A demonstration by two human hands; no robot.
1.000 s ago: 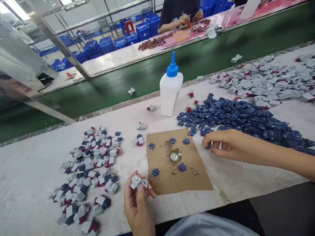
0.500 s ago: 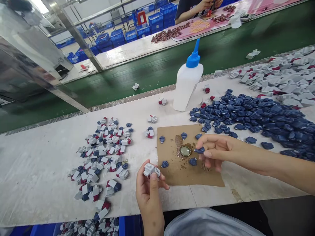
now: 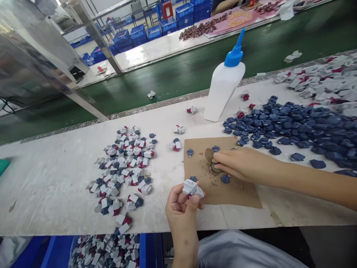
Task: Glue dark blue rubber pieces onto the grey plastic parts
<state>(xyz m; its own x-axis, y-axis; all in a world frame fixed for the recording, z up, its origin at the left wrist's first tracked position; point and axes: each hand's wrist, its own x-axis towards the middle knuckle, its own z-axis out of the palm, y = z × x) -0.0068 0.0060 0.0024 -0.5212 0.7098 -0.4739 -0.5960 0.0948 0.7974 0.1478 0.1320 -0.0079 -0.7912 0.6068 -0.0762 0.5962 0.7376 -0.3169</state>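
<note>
Grey part (image 3: 192, 187): pinched tight in left hand (image 3: 182, 214) fingers, above counter (image 3: 55, 186) edge.
Right hand (image 3: 242, 165): fingers bunched over glue cap (image 3: 214, 169) on cardboard (image 3: 245, 193); contents hidden, cannot tell.
Bottle (image 3: 223, 89): upright behind.

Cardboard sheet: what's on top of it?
On the cardboard sheet: loose blue pieces, glue stains and the right hand. Its fingertips cover most of the small round cap; whether they pinch a piece is hidden.

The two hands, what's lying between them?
In the head view, brown cardboard lies between the left hand, holding a grey piece, and the right hand, with a small blue piece on it.
</note>
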